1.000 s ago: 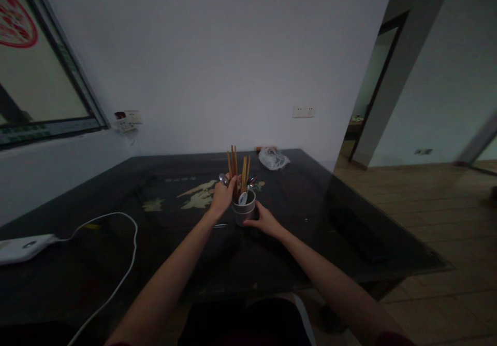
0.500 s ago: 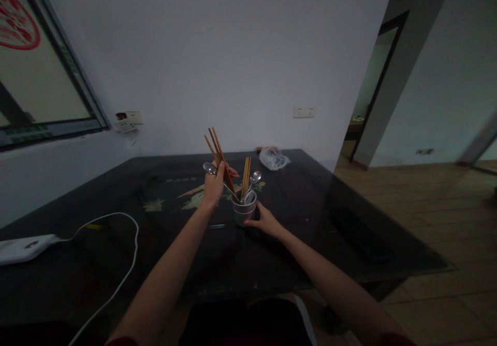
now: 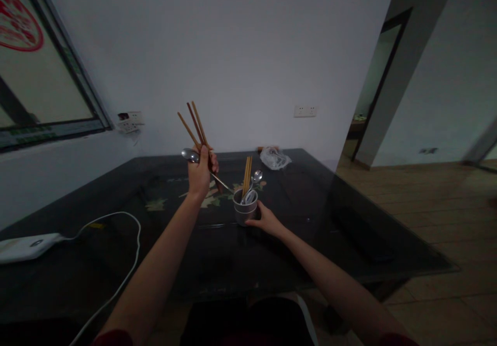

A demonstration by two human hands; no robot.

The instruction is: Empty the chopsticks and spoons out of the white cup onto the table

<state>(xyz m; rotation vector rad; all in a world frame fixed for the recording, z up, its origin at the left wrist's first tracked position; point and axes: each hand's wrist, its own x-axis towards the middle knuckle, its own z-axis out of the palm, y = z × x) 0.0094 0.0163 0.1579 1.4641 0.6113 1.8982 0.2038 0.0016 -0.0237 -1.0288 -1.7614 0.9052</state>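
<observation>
My left hand (image 3: 201, 172) is closed around wooden chopsticks (image 3: 197, 123) and a metal spoon (image 3: 190, 155), above the table and left of the cup. The chopsticks fan upward; the spoon's bowl points left and its thin handle slants down to near the cup's rim. Whether that handle touches the rim I cannot tell. A grey cup (image 3: 245, 214) stands upright on the table, with my right hand (image 3: 267, 220) gripping its right side by thumb and fingers. More chopsticks (image 3: 247, 174) and another spoon (image 3: 257, 176) lean inside the cup, beside a small whitish item (image 3: 249, 197).
The dark glossy table (image 3: 264, 263) bears a floral print. A crumpled plastic bag (image 3: 274, 158) lies at its back edge. On the left is a white power strip (image 3: 29, 247) with a white cable (image 3: 135, 242). A dark flat object (image 3: 363, 234) lies at right.
My left hand has moved left and up with its chopsticks and spoon, drawing the chopsticks out of the cup. My right hand and the cup have stayed in place.
</observation>
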